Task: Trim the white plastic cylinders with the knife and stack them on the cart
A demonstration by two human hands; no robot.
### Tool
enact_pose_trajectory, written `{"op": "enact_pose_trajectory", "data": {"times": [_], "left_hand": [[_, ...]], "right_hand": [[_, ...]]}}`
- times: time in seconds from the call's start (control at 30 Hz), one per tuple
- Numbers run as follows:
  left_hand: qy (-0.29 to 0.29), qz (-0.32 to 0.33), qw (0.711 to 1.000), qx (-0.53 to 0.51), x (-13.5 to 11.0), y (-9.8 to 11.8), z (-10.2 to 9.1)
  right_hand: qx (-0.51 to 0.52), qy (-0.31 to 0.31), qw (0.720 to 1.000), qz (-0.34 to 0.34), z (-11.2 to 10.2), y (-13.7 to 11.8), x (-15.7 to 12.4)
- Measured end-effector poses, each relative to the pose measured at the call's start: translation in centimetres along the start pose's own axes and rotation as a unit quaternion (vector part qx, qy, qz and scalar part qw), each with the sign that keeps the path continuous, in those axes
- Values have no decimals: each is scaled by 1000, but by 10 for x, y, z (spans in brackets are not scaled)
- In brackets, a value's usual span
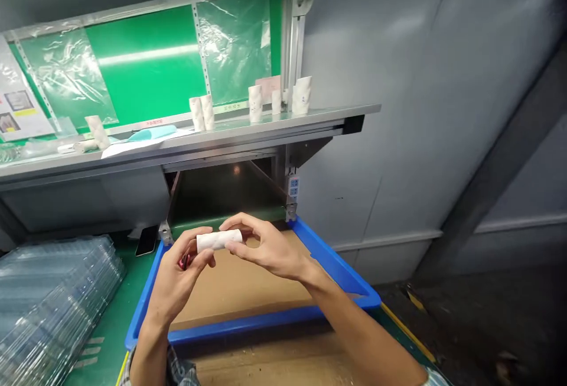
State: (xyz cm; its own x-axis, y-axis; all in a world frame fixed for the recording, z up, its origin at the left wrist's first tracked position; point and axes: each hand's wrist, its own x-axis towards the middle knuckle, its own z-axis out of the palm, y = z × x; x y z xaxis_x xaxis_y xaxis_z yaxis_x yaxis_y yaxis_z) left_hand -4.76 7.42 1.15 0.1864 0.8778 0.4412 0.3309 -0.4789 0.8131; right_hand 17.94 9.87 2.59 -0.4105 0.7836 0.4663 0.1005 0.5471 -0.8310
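Note:
A short white cylinder (218, 240) lies sideways between my hands, above a blue tray (270, 319) lined with brown cardboard. My left hand (179, 271) grips its left end between thumb and fingers. Something small, pink and dark (185, 261) shows inside that palm, too hidden to name. At the other end, my right hand (266, 247) pinches the cylinder with thumb and fingertips. The far edge of the tray meets a dark green conveyor belt (221, 197).
Stacked clear plastic trays (57, 297) stand on the green bench at left, near a phone (147, 240). Along the metal shelf (248, 133) stand several white wavy cylinders (256, 104), with a light blue cloth (153, 133). A grey wall (376, 108) rises at right.

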Motion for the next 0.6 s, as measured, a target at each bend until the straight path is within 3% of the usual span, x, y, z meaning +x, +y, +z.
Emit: {"op": "enact_pose_trajectory", "data": {"times": [0.17,0.3,0.6], "left_hand": [[36,27,999,13,-8,4,3],[24,9,998,53,-10,9,6],[10,43,996,74,-10,14,8]], "right_hand": [[178,18,983,27,3,6,-20],[153,35,987,21,0,7,-29],[162,54,985,21,-3,1,-33]]}}
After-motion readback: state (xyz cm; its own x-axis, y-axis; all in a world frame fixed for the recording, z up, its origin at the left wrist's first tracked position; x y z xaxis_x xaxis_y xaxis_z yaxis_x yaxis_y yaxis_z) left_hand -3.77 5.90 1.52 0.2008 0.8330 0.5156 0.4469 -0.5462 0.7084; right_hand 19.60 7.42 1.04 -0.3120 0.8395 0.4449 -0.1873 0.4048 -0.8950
